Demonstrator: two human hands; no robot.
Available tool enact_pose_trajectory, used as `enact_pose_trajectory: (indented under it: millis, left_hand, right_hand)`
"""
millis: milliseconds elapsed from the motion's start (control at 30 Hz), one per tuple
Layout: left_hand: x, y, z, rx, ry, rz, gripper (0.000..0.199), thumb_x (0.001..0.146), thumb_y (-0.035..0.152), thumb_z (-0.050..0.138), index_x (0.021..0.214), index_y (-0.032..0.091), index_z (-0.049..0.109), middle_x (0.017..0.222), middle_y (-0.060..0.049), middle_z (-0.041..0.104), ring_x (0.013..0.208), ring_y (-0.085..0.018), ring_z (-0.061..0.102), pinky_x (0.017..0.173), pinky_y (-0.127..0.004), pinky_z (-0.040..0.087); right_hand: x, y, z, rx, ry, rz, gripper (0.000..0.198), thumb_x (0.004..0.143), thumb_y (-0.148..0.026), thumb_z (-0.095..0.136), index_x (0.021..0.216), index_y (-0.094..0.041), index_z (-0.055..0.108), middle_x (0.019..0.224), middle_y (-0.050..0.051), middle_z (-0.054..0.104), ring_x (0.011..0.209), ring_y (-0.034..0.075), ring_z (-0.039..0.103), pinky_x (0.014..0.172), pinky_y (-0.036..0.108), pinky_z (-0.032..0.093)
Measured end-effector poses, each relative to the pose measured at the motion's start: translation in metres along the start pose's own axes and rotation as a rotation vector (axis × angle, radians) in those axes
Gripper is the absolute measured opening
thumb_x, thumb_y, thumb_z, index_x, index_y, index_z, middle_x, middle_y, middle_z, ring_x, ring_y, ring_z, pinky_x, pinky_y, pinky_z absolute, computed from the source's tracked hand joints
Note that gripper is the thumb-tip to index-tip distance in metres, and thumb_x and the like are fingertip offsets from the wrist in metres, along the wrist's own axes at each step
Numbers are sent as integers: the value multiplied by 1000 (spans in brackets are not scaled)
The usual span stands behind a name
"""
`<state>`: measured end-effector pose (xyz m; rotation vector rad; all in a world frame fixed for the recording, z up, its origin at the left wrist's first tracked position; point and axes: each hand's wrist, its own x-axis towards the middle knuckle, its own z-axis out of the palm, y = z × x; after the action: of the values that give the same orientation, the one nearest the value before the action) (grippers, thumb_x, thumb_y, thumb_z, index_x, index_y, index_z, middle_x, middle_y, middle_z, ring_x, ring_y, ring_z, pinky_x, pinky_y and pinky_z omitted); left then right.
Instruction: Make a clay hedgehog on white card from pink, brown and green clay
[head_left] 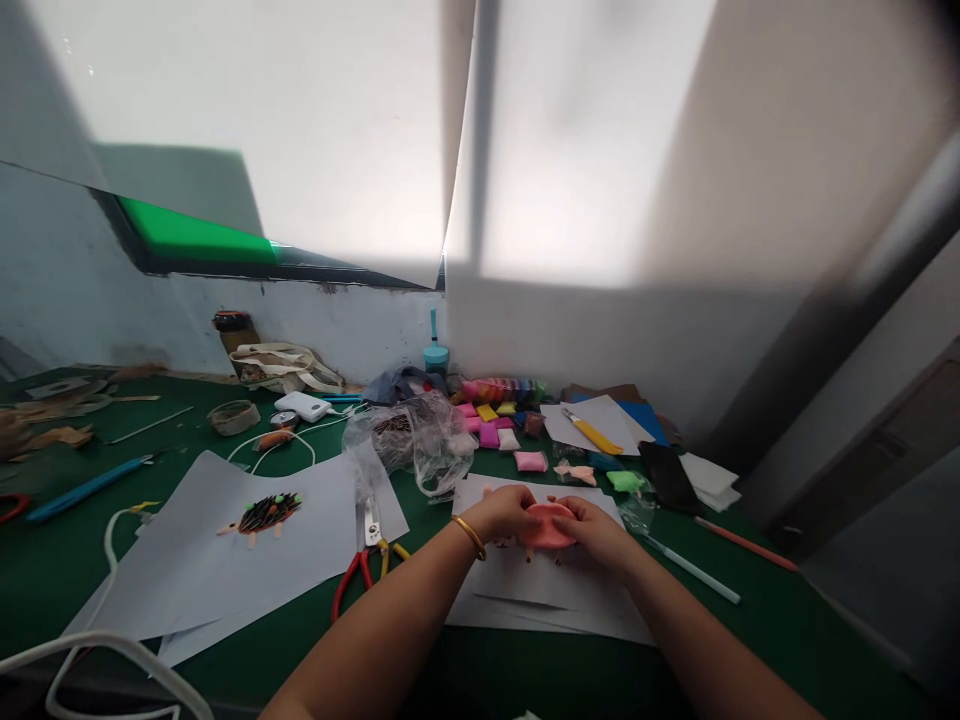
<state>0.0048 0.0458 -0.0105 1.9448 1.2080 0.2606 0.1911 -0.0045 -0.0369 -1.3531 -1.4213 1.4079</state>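
Between my two hands is a flattened piece of pink modelling clay [551, 527], roughly oval. My left hand [508, 514], with a gold bangle at the wrist, pinches its left edge. On the other side my right hand [594, 530] grips the right edge. Under the clay lies a stack of white paper [517, 592], with small brown-tipped clay bits showing just below the pink piece. Part of a pale clay shape near my left fingers is mostly hidden. Farther left, a hedgehog figure [270, 512] with dark spines and green dots rests on another white sheet [195, 560].
Red-handled scissors [369, 540] lie left of my left forearm. Behind the paper are several clay packets [531, 461], a clear plastic bag [420, 440] and a yellow cutter [596, 435]. A pale blue stick [694, 568] lies to the right, and a white cable [112, 650] at front left.
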Motion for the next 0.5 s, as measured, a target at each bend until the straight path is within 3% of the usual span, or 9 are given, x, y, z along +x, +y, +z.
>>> enact_pose_trajectory:
  millis: [200,300,500]
  left_hand:
    - [2,0,1,-27,-123,-33,22,68,32,59,85,19,61,48,5,50,39,-11,47,42,-21,37]
    - [1,2,0,-10,-131,-38,24,67,31,60,88,18,62,51,4,52,41,-10,48,44,-20,38]
    - [3,0,-7,16,-91,28,25,71,37,57,84,17,65,64,2,58,50,-9,49,49,-19,37]
  right_hand:
    - [-6,-15,4,-153,51,-36,34,73,-45,59,94,-19,59,87,2,66,73,18,62,64,28,46]
    - [-4,-15,3,-214,78,-71,30,76,-43,55,92,-19,60,84,2,66,71,17,61,63,26,45]
    - [-1,-9,1,-127,89,-10,28,76,-42,55,92,-19,59,79,2,66,65,16,60,58,26,44]
